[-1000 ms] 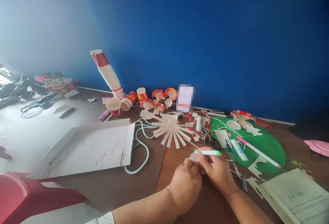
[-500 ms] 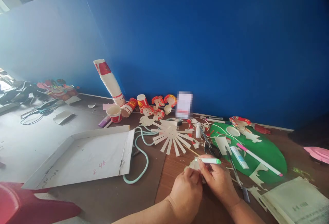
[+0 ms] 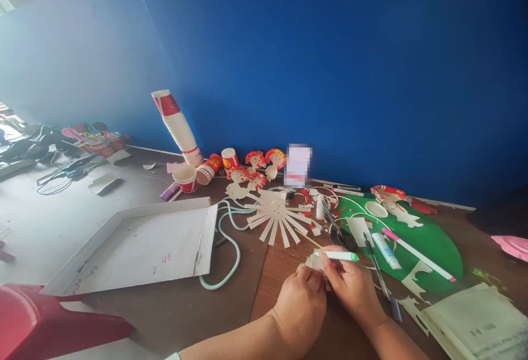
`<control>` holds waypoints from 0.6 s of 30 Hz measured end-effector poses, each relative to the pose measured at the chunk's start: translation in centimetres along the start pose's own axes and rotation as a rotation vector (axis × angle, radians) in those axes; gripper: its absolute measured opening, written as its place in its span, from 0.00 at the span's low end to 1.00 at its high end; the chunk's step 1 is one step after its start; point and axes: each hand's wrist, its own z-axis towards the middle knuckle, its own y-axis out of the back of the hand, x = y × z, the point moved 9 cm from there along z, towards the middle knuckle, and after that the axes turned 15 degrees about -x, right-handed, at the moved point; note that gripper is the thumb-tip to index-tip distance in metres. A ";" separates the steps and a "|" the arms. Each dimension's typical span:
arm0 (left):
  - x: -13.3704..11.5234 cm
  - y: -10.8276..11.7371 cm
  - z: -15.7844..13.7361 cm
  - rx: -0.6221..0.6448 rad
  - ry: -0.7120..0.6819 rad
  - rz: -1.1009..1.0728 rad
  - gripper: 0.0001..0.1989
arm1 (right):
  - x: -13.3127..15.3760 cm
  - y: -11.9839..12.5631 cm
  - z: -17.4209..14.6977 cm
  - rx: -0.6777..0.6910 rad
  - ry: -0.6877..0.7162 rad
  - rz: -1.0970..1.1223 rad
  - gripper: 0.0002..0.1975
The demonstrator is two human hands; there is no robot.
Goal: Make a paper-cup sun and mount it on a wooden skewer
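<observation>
My left hand [image 3: 303, 305] is closed over the near edge of a pale paper piece [image 3: 314, 261], fingers curled and pressed down on it. Most of that piece is hidden behind my hands. My right hand [image 3: 352, 288] meets it from the other side and grips a white marker with a green end [image 3: 340, 256], the green end pointing right. Just beyond my hands lies a flat white paper cup cut into a fan of strips [image 3: 274, 212]. Black-handled scissors [image 3: 341, 234] rest beyond my right hand, and a thin wooden stick [image 3: 308, 238] lies near the marker.
A shallow white box lid [image 3: 136, 250] sits left, beside a pale green cord [image 3: 236, 263]. Paper cups stand in a leaning stack [image 3: 181, 134] by the blue wall. Red-fringed paper figures [image 3: 274, 163] cluster there. A green disc [image 3: 437, 244] carries a pink-capped marker [image 3: 421, 255] and glue tube [image 3: 386, 251].
The view has shifted slightly, moving the table things a little right and up. Both hands keep their hold on the paper piece and marker, with little visible movement.
</observation>
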 end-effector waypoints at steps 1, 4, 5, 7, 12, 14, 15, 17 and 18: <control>0.0 0.2 0.0 0.001 -0.005 -0.001 0.12 | 0.1 0.0 0.1 -0.001 -0.004 0.000 0.09; -0.2 0.6 0.1 -0.003 -0.036 -0.006 0.13 | 0.2 0.2 0.2 -0.008 -0.014 0.000 0.08; -0.2 0.8 0.1 -0.009 -0.036 -0.009 0.13 | 0.2 0.3 0.3 -0.010 -0.016 0.000 0.08; -0.2 0.9 0.1 -0.027 -0.029 -0.017 0.13 | 0.3 0.4 0.3 -0.010 -0.018 -0.002 0.08; -0.1 0.8 0.1 -0.061 -0.035 -0.032 0.13 | 0.4 0.4 0.3 0.004 -0.022 0.001 0.08; -0.1 0.7 0.1 -0.059 -0.035 -0.029 0.13 | 0.6 0.4 0.3 0.012 -0.018 -0.002 0.09; -0.1 0.6 0.1 -0.054 -0.038 -0.028 0.13 | 0.6 0.4 0.3 0.013 -0.016 -0.006 0.09; -0.2 0.6 0.1 -0.042 -0.046 -0.025 0.13 | 0.7 0.4 0.4 0.011 -0.012 -0.016 0.09; -0.2 0.6 0.1 -0.036 -0.050 -0.022 0.13 | 0.7 0.4 0.4 0.009 -0.011 -0.019 0.09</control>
